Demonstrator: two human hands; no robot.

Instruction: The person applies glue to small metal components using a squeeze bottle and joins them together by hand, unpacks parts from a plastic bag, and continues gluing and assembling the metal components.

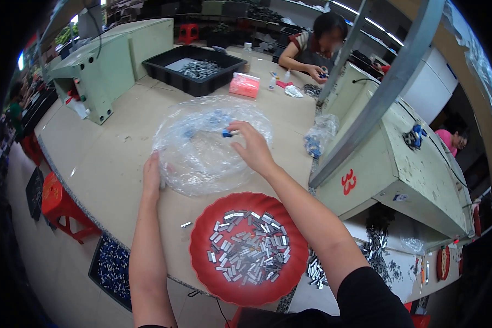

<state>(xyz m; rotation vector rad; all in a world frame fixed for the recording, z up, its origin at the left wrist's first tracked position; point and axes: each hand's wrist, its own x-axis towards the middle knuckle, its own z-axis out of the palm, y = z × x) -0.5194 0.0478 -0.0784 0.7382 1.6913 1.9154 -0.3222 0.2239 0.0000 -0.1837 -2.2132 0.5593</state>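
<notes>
A large clear plastic bag [202, 169] lies spread on the table in front of me, with several blue pieces [216, 116] showing through it. At its left edge, my left hand [152, 170] is closed on the film, its fingertips partly covered by the plastic. My right hand [250, 146] is over the bag, fingers bent, with a small blue part [227, 133] at its fingertips. Nearer to me stands a red scalloped basin [199, 273] of small silvery metal pieces [251, 246]. One loose metal piece [186, 224] lies left of the basin.
A black tray [169, 82] of metal parts and a pink packet [245, 85] sit farther back. A grey metal post [377, 98] and pale green cabinet [404, 175] border the right. Another person [317, 46] works across the table. Red stools [65, 202] stand left.
</notes>
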